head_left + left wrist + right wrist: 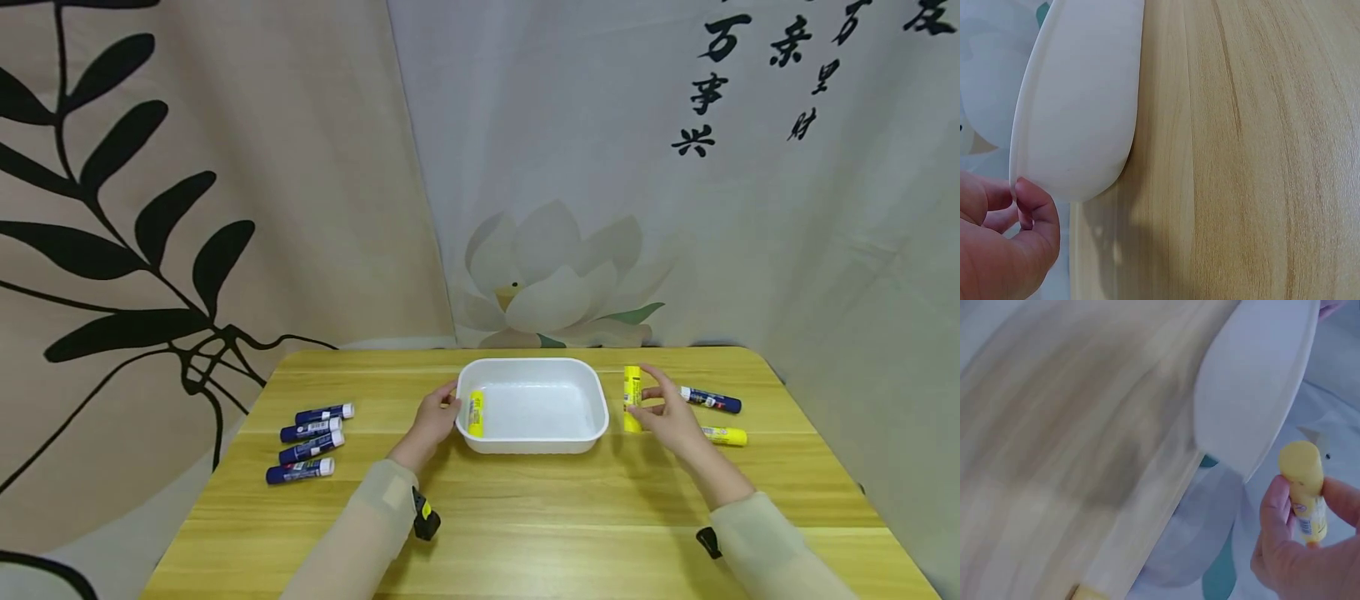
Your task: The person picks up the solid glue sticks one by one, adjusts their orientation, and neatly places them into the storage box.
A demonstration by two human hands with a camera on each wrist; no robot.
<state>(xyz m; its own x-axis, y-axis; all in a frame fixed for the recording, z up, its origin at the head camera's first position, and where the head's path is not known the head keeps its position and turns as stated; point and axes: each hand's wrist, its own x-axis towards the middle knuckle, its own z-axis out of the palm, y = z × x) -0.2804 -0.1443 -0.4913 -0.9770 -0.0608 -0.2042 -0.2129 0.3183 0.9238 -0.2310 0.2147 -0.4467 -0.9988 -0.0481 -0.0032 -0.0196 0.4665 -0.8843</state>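
Observation:
A white plastic tub (540, 447) stands at the back middle of the table, and one yellow glue stick (476, 414) lies inside along its left wall. My left hand (437, 425) pinches the tub's left rim between thumb and fingers; in the left wrist view the hand (1016, 244) is at the rim's corner. To the right of the tub, my right hand (667, 415) holds another yellow glue stick (632, 398), gripped between thumb and fingers. The right wrist view shows that glue stick (1304, 487) raised beside the tub's wall (1247, 387).
Several blue glue sticks (310, 451) with white caps lie in a column on the left. Right of my right hand lie a blue glue stick (712, 400) and a yellow one (725, 436). A printed cloth (570, 167) hangs behind the wooden table (555, 533).

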